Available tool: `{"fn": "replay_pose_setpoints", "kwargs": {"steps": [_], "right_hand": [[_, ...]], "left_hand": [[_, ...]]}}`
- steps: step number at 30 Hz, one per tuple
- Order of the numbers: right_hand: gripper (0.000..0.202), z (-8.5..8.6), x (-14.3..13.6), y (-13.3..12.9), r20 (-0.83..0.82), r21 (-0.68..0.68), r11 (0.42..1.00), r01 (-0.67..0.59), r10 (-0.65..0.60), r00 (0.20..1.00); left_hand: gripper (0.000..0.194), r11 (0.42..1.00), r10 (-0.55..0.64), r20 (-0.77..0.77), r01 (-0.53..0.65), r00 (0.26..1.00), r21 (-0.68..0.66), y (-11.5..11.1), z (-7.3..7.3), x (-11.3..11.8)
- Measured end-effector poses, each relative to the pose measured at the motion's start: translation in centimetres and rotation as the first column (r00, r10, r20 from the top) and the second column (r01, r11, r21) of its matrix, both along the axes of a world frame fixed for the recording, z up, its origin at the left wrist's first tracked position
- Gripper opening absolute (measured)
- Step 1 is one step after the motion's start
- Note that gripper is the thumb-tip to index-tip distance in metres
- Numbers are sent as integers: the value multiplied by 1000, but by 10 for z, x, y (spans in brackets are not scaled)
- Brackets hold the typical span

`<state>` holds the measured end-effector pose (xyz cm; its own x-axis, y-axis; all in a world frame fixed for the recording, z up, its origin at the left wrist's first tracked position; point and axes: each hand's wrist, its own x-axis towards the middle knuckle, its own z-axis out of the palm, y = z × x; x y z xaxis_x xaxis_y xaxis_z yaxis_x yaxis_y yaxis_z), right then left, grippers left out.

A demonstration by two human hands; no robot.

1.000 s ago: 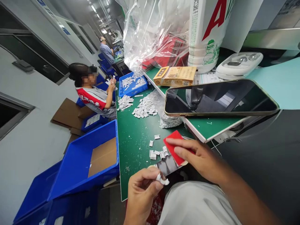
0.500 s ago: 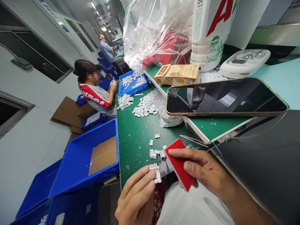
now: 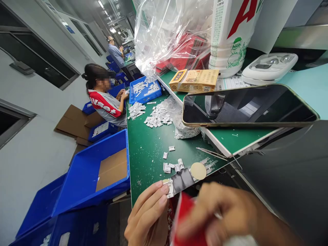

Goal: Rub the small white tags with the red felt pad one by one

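My left hand (image 3: 148, 213) pinches a small white plastic part (image 3: 169, 188) at the near edge of the green bench. Beside it, a dark grey, scuffed-looking strip (image 3: 182, 181) lies along that edge, and a round cream disc (image 3: 198, 171) is at its far end. My right hand (image 3: 225, 212), blurred by motion, grips a flat red pad (image 3: 185, 206) low in the view, apart from the strip. Several loose white plastic parts (image 3: 171, 166) lie just beyond the strip.
A craft knife or tweezers-like metal tool (image 3: 211, 152) lies near the shelf. On the raised shelf are a phone (image 3: 248, 106), a yellow box (image 3: 194, 81) and a white bottle (image 3: 228, 37). Blue bins (image 3: 77, 184) stand left. A co-worker (image 3: 105, 99) sits further along by a blue tray (image 3: 145, 97).
My right hand has pulled the red pad down toward me, off the dark strip, uncovering the cream disc. The left hand stays nearly still with the white part.
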<state>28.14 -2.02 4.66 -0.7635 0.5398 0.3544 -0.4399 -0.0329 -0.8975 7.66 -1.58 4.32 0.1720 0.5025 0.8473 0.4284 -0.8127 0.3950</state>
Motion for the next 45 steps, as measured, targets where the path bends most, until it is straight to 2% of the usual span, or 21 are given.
{"fn": "replay_pose_setpoints", "kwargs": {"steps": [2, 5, 6, 7, 8, 9, 10, 13, 16, 17, 20, 21, 22, 25, 27, 31, 38, 40, 42, 44, 45], "right_hand": [[65, -4, -2, 0, 50, -37, 999, 39, -37, 998], [67, -5, -4, 0, -69, 93, 980, -176, 182, 981], [68, -3, -4, -1, -45, -5, 1000, 28, -28, 999], [59, 0, -2, -1, 86, -113, 943, 312, -303, 949], [51, 4, -1, -1, 189, -190, 810, 555, -525, 830], [45, 9, 1, 0, 254, -234, 691, 684, -636, 729], [42, 13, 3, 0, 269, -264, 660, 703, -650, 711], [42, 18, 4, 3, 214, -291, 748, 596, -556, 803], [39, 16, 2, 5, 294, -316, 536, 783, -729, 618], [39, 15, 2, 5, 274, -340, 533, 775, -732, 624], [42, 16, 2, 1, 122, -387, 780, 492, -485, 866], [42, 17, 2, 0, 126, -387, 802, 455, -443, 887], [42, 17, 2, 0, 167, -387, 781, 490, -463, 871], [41, 14, 2, 2, 331, -355, 577, 735, -658, 676], [39, 10, 2, 2, 337, -353, 510, 784, -712, 616], [32, 5, 2, -2, 247, -390, 582, 713, -680, 690], [43, 2, 2, 2, 75, -506, 698, 506, -549, 832], [45, 2, 4, 8, 1, -455, 836, 308, -345, 939], [46, 1, 6, 13, -80, -257, 965, -56, 36, 996], [46, 2, 8, 16, -119, -97, 956, -277, 265, 957], [46, 3, 8, 17, -132, -108, 962, -249, 235, 963]], "left_hand": [[27, 1000, -14, 44, 14, 999, -17, 0, -2, 3], [30, 999, -6, 127, 11, 992, -37, 0, -5, 12], [25, 999, 3, 171, 3, 985, -34, -1, -6, 14], [19, 999, 15, 219, -7, 976, -38, -2, -6, 17], [11, 998, 28, 256, -15, 966, -55, -4, -7, 18], [5, 997, 45, 281, -25, 959, -77, -6, -7, 17], [7, 994, 65, 290, -36, 955, -104, -8, -7, 15], [14, 991, 45, 200, -18, 979, -135, -14, -8, 2], [16, 993, 40, 169, -21, 985, -113, -17, -8, -9], [18, 994, 58, 187, -39, 981, -103, -17, -9, -9], [17, 996, 65, 210, -51, 976, -70, -12, -12, -1], [12, 997, 48, 217, -35, 975, -63, -9, -14, 4], [7, 997, 32, 240, -15, 970, -75, -6, -15, 8], [18, 973, 81, 420, 20, 904, -229, 0, -17, 18], [21, 925, 144, 544, 83, 827, -370, 1, -14, 21], [26, 814, 226, 668, 240, 708, -530, 2, -5, 21], [25, 671, 159, 722, 463, 674, -580, 6, 1, 19], [28, 586, 191, 733, 523, 653, -618, 7, -1, 19], [31, 514, 239, 737, 561, 632, -649, 8, -2, 19], [33, 459, 280, 737, 588, 616, -666, 8, -4, 19], [33, 435, 303, 736, 600, 605, -672, 8, -4, 20]]}}
